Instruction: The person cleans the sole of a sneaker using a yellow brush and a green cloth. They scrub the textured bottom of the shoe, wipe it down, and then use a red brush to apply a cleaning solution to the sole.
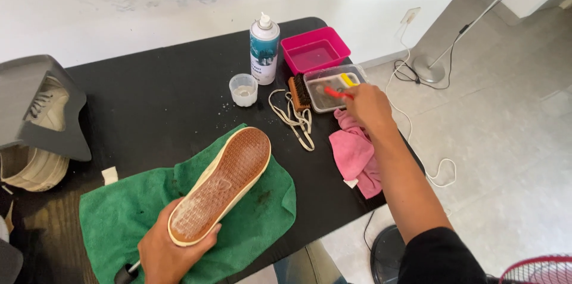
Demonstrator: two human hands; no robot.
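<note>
Nearest me, my left hand [164, 254] is closed around the heel of a cream canvas shoe with a brown ribbed rubber sole [221, 183], holding it sole-up over the rumpled green towel [119, 212] on the black table [167, 99]. Far right, my right hand [366, 105] pinches a small red-handled brush [336, 93], its head in the clear plastic tray of cloudy water [330, 87]. I judge this the brush-wetting step of scrubbing; next calls for carrying it left to the sole.
</note>
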